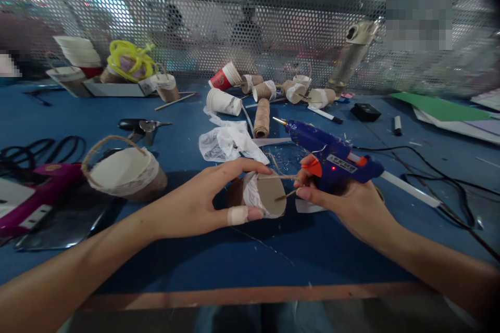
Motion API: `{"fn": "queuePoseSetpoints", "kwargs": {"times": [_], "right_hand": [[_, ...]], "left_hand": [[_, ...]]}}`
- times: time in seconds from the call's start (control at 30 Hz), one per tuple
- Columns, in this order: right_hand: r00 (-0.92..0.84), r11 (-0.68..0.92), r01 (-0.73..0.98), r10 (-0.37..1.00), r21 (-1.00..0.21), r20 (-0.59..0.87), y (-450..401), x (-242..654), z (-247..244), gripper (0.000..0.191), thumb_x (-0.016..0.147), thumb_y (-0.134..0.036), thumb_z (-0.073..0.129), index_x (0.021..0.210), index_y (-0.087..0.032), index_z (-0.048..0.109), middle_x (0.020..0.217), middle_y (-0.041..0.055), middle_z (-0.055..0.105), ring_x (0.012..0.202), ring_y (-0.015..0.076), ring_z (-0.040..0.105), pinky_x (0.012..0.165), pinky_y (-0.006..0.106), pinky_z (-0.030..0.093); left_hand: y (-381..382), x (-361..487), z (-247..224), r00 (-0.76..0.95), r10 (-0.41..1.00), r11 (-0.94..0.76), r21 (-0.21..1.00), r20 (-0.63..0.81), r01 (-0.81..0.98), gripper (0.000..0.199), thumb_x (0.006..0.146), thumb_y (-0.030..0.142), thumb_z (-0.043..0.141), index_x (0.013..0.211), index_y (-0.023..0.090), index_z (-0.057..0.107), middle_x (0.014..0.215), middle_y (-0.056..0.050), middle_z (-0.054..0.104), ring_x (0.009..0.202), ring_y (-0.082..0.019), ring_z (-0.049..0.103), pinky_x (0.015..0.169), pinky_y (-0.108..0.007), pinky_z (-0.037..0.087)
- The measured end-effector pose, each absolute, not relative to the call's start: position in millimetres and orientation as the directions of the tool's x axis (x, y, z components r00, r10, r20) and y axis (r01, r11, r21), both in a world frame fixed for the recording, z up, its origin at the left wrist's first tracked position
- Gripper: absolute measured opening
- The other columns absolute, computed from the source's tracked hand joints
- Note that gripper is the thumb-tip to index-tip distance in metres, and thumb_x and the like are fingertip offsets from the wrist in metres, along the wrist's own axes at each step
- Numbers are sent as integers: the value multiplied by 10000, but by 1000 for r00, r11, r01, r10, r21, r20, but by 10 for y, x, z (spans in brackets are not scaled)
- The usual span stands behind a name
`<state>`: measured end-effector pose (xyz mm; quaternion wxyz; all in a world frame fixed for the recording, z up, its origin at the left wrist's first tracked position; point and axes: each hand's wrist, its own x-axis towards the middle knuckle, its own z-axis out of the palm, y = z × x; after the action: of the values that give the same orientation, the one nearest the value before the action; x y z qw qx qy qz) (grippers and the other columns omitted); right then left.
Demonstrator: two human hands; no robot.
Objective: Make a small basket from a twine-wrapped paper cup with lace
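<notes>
A small paper cup [270,199], wrapped in twine and white lace, lies on its side near the front of the table. My left hand [191,200] grips it between thumb and fingers, and a bandage covers part of the thumb. In my right hand [351,208] is a blue hot glue gun [324,145] with a lit red light, its nozzle pointing left. The fingertips of that same hand pinch a loop of twine [287,177] that reaches to the cup. A white glue stick [410,189] sticks out of the gun's back.
Left stands a finished-looking cup basket [125,171] beside a magenta glue gun [58,192]. Ahead lie white lace [234,140], a twine roll [262,118] and several wrapped cups [295,91]. A black cord [429,166] runs right. Perforated metal mesh [203,26] closes the back.
</notes>
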<state>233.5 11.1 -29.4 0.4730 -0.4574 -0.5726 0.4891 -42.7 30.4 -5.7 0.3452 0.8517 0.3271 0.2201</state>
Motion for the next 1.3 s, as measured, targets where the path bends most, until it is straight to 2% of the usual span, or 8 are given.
{"fn": "queuePoseSetpoints", "kwargs": {"times": [0.07, 0.17, 0.23, 0.3, 0.5, 0.9, 1.1, 1.3], "right_hand": [[-133, 104, 61, 987, -993, 95, 111, 2334, -292, 404, 710, -322, 917, 1036, -291, 680, 865, -41, 742, 786, 126, 702, 764, 260, 608], [-121, 107, 52, 988, -993, 100, 104, 2318, -282, 391, 702, -314, 916, 1021, -271, 694, 847, -31, 744, 772, 132, 704, 755, 271, 615], [-111, 107, 51, 989, -993, 101, 98, 2304, -274, 372, 698, -307, 913, 1002, -258, 705, 834, -24, 745, 758, 139, 706, 742, 281, 621], [-108, 105, 63, 989, -992, 98, 93, 2294, -269, 362, 702, -301, 909, 1000, -257, 709, 837, -21, 748, 757, 142, 709, 734, 284, 627], [-126, 123, 66, 985, -990, 114, 91, 2294, -271, 351, 718, -286, 905, 1005, -277, 703, 831, -39, 749, 750, 118, 705, 731, 236, 624], [-174, 194, 162, 971, -968, 165, 48, 2293, -224, 315, 785, -315, 864, 1036, -312, 674, 853, -60, 727, 695, 96, 651, 649, 209, 599], [-119, 201, 187, 976, -962, 181, 56, 2358, -268, 180, 878, -394, 786, 995, -278, 714, 879, -22, 734, 812, 132, 674, 766, 265, 580], [-80, 330, 37, 942, -943, 326, 188, 2583, -296, 163, 979, -445, 644, 957, -286, 677, 669, -40, 591, 584, 123, 514, 573, 288, 443]], "left_hand": [[299, -408, -60, 689, 707, -550, 737, 161, 392, 427, 983, 438, 659, 1364, 274, 558, 1388, -71, 654, 1203, -261, 666, 844, -258, 571], [272, -367, -62, 644, 735, -558, 729, 212, 397, 309, 1050, 430, 543, 1310, 275, 604, 1335, -49, 689, 1174, -231, 677, 862, -247, 560], [239, -335, -57, 600, 764, -548, 729, 237, 410, 285, 1063, 429, 514, 1276, 280, 631, 1309, -29, 707, 1166, -219, 682, 910, -253, 553], [203, -302, -44, 553, 801, -516, 733, 230, 443, 288, 1064, 450, 499, 1237, 278, 653, 1270, -20, 726, 1139, -218, 692, 878, -251, 563], [140, -257, -1, 481, 856, -432, 773, 189, 465, 315, 1038, 500, 518, 1161, 267, 690, 1211, -25, 747, 1064, -222, 710, 834, -276, 580], [145, -311, -26, 459, 880, -337, 843, 123, 420, 227, 1035, 465, 553, 1107, 299, 689, 1266, -2, 717, 1116, -208, 673, 806, -251, 561], [131, -303, 9, 442, 896, -240, 888, 47, 392, 252, 1014, 477, 572, 1073, 268, 700, 1211, -27, 728, 1104, -230, 676, 740, -243, 582], [161, -341, 27, 451, 887, -313, 847, 99, 430, 280, 1017, 504, 554, 1038, 261, 691, 1173, -25, 736, 1019, -230, 691, 717, -271, 573]]}}
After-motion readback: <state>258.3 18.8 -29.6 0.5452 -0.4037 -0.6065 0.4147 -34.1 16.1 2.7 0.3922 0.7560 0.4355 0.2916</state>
